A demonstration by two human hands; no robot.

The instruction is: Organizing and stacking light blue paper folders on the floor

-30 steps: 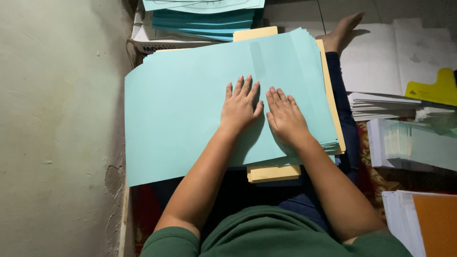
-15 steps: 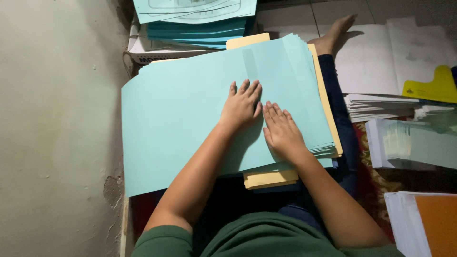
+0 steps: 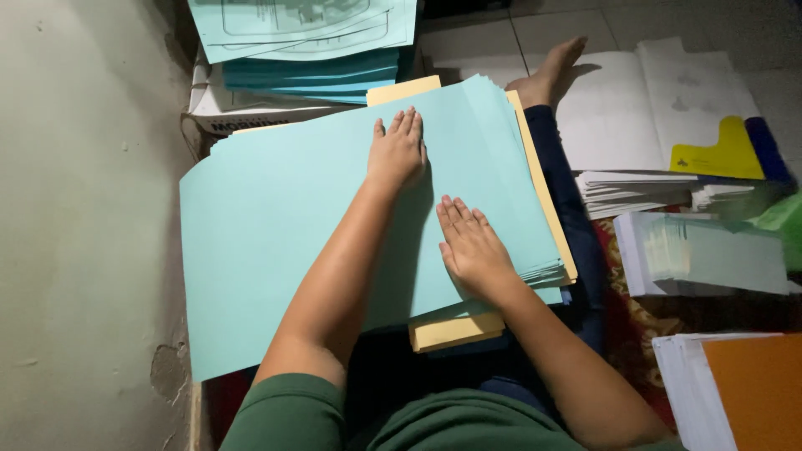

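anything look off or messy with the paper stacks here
Slightly. The light blue sheets under the left hand and right hand are fanned out at their right edge, not squared, and they sit askew over the yellow stack, which pokes out at the near and far ends. The wall paint is chipped low down.

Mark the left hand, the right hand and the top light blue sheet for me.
left hand (image 3: 398, 152): head view, on the back of the hand.
right hand (image 3: 472, 246): head view, on the back of the hand.
top light blue sheet (image 3: 267, 225): head view, on its bare left half.
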